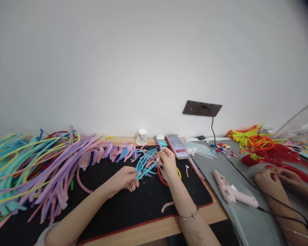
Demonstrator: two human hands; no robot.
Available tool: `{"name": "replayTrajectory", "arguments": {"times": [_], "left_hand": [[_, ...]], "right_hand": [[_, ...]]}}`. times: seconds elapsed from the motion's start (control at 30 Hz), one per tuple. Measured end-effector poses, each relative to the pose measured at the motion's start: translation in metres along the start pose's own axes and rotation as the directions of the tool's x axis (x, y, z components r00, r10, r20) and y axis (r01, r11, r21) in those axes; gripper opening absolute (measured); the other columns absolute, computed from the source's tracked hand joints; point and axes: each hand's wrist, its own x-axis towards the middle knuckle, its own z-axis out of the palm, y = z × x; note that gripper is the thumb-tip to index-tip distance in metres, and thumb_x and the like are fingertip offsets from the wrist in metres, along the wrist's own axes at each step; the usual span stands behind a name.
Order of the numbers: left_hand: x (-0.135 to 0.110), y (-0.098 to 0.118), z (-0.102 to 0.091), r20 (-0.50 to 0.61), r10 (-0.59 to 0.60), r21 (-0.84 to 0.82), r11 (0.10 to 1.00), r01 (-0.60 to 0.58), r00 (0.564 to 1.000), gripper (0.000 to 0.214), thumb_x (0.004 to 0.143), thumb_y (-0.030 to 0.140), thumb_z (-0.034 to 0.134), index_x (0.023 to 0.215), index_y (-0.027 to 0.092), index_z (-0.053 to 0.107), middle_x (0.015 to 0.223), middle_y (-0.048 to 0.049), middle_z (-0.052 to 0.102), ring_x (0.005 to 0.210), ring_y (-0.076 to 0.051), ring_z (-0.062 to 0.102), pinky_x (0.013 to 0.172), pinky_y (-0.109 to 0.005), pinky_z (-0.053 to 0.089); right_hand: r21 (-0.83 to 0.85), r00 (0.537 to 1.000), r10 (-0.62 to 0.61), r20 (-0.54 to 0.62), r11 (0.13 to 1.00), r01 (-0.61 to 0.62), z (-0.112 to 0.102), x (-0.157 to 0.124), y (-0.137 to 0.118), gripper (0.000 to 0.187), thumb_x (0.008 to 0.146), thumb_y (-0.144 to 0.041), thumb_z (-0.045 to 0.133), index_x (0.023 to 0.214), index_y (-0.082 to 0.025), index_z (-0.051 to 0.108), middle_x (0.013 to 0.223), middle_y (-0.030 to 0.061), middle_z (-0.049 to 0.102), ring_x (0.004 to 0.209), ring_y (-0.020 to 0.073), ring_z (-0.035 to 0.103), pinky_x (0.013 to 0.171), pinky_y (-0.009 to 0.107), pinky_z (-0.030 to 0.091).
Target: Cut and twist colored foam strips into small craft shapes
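My left hand [125, 178] pinches the lower end of a bundle of blue pipe cleaners [146, 163] bent into curved loops. My right hand [166, 163] grips the upper end of the same bundle with its fingers closed; its nails are dark and a bracelet sits on the wrist. Both hands hover over a black mat [133, 201] with a red edge. Red and yellow loops [179, 173] lie on the mat just behind my right hand.
A large pile of purple, pink, blue and yellow pipe cleaners [41, 167] covers the left. A phone [178, 146], a white cup [142, 136] and a pink glue gun [231, 193] on a grey mat lie nearby. Another person's hands [277, 177] work at red pipe cleaners [272, 150] on the right.
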Motion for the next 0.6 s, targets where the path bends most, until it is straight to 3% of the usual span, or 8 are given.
{"name": "replayTrajectory", "arguments": {"times": [0.3,0.47,0.6], "left_hand": [[0.0015,-0.0028,-0.0015,0.006,0.010,0.000,1.000,-0.010,1.000,0.034,0.073,0.045,0.063,0.065,0.013,0.055,0.057,-0.0015,0.062,0.042,-0.007,0.052,0.045,-0.018,0.039],[0.0040,-0.0056,-0.0039,0.007,0.016,-0.003,1.000,-0.016,1.000,0.033,0.074,0.046,0.062,0.071,0.013,0.057,0.057,-0.0012,0.063,0.042,-0.007,0.052,0.045,-0.018,0.039],[0.0045,-0.0056,-0.0037,0.012,0.017,-0.011,1.000,-0.017,1.000,0.033,0.074,0.046,0.062,0.075,0.013,0.057,0.058,-0.0012,0.064,0.042,-0.007,0.052,0.045,-0.018,0.039]], "right_hand": [[-0.022,0.999,-0.039,-0.024,0.999,0.039,-0.0020,0.0000,0.0017,0.025,0.073,-0.031,0.071,0.070,-0.018,0.049,0.035,-0.0108,0.039,0.032,0.0030,0.026,0.039,0.018,0.023],[0.035,1.000,-0.011,-0.026,0.999,0.011,0.0002,0.0006,-0.0009,0.027,0.070,-0.032,0.072,0.073,-0.018,0.049,0.050,-0.0076,0.051,0.033,0.0022,0.029,0.036,0.017,0.024],[0.050,0.999,-0.009,-0.042,0.999,0.011,0.0001,0.0021,0.0005,0.030,0.066,-0.033,0.075,0.079,-0.018,0.052,0.059,-0.0074,0.051,0.037,0.0032,0.038,0.034,0.016,0.027]]}}
